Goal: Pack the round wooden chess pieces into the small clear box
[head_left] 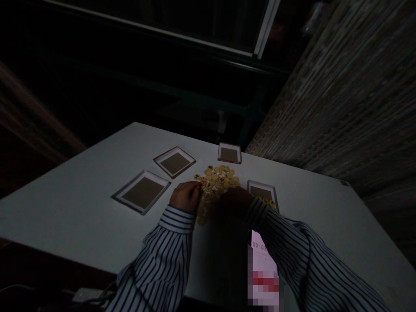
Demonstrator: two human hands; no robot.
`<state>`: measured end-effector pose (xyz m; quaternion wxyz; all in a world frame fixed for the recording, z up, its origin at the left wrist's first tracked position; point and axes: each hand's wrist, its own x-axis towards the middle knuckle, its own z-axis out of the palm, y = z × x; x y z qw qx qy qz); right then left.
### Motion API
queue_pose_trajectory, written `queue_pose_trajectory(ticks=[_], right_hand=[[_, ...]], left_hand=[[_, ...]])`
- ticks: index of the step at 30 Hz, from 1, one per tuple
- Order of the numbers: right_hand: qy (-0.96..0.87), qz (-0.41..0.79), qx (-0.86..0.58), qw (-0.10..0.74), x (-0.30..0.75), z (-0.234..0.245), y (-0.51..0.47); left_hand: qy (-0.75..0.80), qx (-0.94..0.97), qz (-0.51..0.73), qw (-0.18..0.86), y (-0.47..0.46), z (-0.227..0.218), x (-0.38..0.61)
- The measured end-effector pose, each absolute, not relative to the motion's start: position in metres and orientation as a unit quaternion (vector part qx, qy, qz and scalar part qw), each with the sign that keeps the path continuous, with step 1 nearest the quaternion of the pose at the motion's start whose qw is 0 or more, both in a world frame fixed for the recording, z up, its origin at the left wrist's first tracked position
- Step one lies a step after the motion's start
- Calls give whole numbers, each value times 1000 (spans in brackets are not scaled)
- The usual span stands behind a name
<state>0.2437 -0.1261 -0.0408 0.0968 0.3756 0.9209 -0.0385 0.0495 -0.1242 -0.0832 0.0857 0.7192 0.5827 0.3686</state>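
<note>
A pile of round wooden Chinese chess pieces (222, 179) lies loosely on the white table, some showing black or red characters. My left hand (185, 196) is at the pile's left edge, its fingers curled closed at the pieces; what they pinch, if anything, is hidden. At the near right side of the pile, my right hand (236, 202) reaches over the pieces in deep shadow, so its fingers cannot be made out. Close to my right wrist sits a shallow tray (275, 190) with several pieces along its near side.
Three more shallow trays stand on the white table (87, 190): a left one (115, 197), a back left one (158, 161) and a back one (229, 144). A lit phone (262, 255) with a timer lies under my right forearm. A beaded curtain (341, 95) hangs on the right.
</note>
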Motion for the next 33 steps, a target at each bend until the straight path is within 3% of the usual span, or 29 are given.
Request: queue_pose_trajectory(ticks=[21,33], right_hand=[[899,1,426,103,226,-29,-104],[894,13,432,116,215,-52,-88]], left_hand=[[585,721,359,94,-123,-86,48],[586,725,350,95,-123,-86,47]])
